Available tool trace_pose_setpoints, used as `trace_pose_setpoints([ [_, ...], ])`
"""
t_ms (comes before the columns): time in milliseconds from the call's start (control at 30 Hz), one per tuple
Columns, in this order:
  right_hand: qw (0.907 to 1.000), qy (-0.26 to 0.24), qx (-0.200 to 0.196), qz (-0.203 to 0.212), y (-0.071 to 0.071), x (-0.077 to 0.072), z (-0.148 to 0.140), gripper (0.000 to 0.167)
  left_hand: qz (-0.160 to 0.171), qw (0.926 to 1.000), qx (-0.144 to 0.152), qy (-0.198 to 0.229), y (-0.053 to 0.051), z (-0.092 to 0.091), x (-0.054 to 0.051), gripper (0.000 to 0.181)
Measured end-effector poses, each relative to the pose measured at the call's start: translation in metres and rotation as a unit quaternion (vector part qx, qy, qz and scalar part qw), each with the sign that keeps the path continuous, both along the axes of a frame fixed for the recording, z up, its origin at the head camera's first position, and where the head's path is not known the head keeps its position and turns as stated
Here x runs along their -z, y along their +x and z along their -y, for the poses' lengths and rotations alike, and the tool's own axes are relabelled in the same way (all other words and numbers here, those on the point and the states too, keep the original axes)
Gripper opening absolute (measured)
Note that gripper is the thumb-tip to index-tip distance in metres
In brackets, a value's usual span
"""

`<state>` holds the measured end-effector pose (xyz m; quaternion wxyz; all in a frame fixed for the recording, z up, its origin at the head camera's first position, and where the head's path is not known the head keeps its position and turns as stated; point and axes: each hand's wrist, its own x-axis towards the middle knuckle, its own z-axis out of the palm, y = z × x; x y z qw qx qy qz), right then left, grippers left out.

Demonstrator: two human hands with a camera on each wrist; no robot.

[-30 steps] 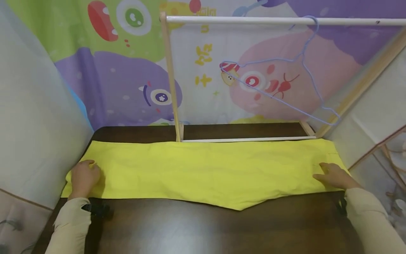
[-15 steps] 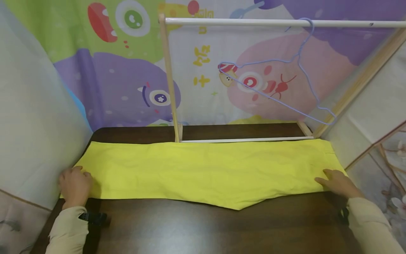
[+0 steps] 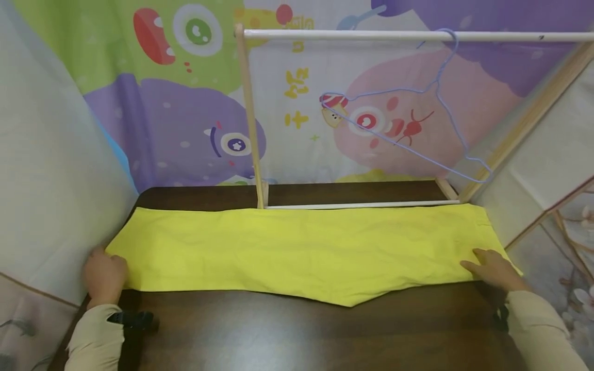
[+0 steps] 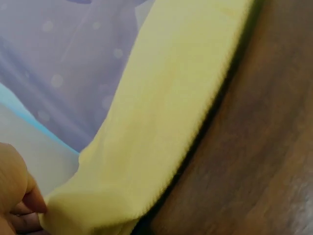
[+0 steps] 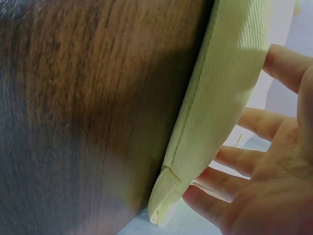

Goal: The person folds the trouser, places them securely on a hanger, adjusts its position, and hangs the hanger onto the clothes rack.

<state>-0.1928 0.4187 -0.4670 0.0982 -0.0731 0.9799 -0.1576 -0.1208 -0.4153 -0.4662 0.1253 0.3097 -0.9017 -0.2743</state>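
A pair of yellow trousers (image 3: 297, 247), folded lengthwise, lies flat across the dark wooden table (image 3: 278, 340), its pointed crotch toward me. At the left end, my left hand (image 3: 105, 277) pinches the leg hem with curled fingers. Part of that hand (image 4: 14, 191) shows in the left wrist view, where the cloth bends beside the fingertips. My right hand (image 3: 496, 269) rests on the waist end with fingers spread. In the right wrist view, the straight fingers of this hand (image 5: 274, 181) touch the cloth near its stitched edge.
Behind the trousers stands a rack with a white top rail (image 3: 348, 35) and a wooden left post (image 3: 249, 113). A blue wire hanger (image 3: 403, 143) hangs from the rail. Pale panels border the table left and right, and a cartoon-print curtain (image 3: 185, 118) hangs behind.
My left hand has moved left and slightly toward me, from lying on the leg to pinching its hem end. The right hand has shifted slightly toward me; the trousers lie almost unchanged.
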Motion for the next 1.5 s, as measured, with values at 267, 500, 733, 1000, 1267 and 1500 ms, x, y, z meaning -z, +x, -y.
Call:
trace_pose_setpoints([
  [267,0.9999,0.009,0.007,-0.007,0.002,0.003,0.001,0.071,0.008,0.9996,0.025,-0.006,0.004,0.004,0.001,0.034],
  [500,0.9997,0.022,0.004,-0.007,0.004,0.003,0.004,0.077,0.041,0.9977,0.010,0.054,0.003,0.006,0.000,0.054],
  [733,0.9993,0.022,0.019,0.024,0.007,0.002,0.008,0.091,0.043,0.9987,-0.009,0.025,0.007,0.010,-0.006,0.040],
  [1000,0.9991,0.020,0.020,0.031,0.009,0.000,0.012,0.091,0.105,0.9930,0.029,-0.046,0.016,0.008,0.002,0.029],
  [1267,0.9987,0.021,0.026,0.038,0.010,0.000,0.013,0.093,0.168,0.9823,0.054,-0.064,0.010,0.009,0.003,0.046],
  [1500,0.9986,0.017,0.034,0.036,0.011,0.002,0.014,0.094,0.172,0.9815,0.059,-0.058,0.007,0.010,-0.003,0.047],
])
